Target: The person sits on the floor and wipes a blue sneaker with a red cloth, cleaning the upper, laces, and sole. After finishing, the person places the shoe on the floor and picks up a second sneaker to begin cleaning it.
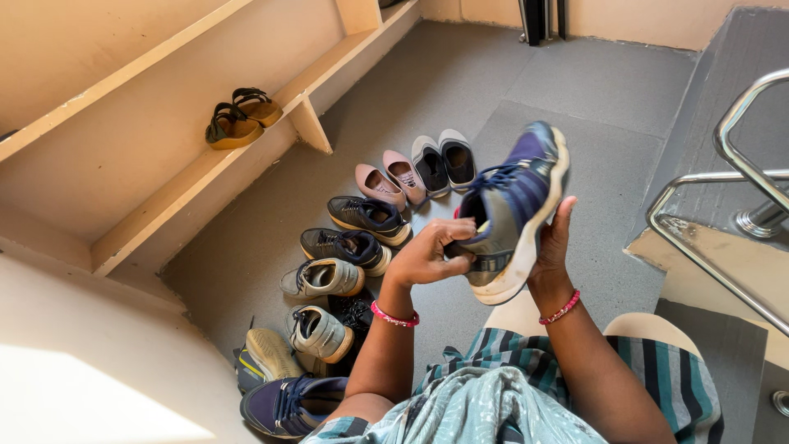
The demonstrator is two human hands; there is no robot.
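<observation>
Holding blue shoe (514, 210) up above the floor (575, 107), past the shoe row (362, 238): left hand (427, 256) fingers curled gripping the heel collar, right hand (555, 242) cupping the sole. Probably light, stiff-soled, soft upper; heel and sole looking like best holds.

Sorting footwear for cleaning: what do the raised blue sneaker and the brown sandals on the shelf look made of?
The blue sneaker, held in both hands, looks like matte woven fabric with grey panels, cord laces and a pale rubbery sole. The brown sandals have smooth tan footbeds and dark straps, perhaps leather or synthetic; the picture leaves that open.
</observation>
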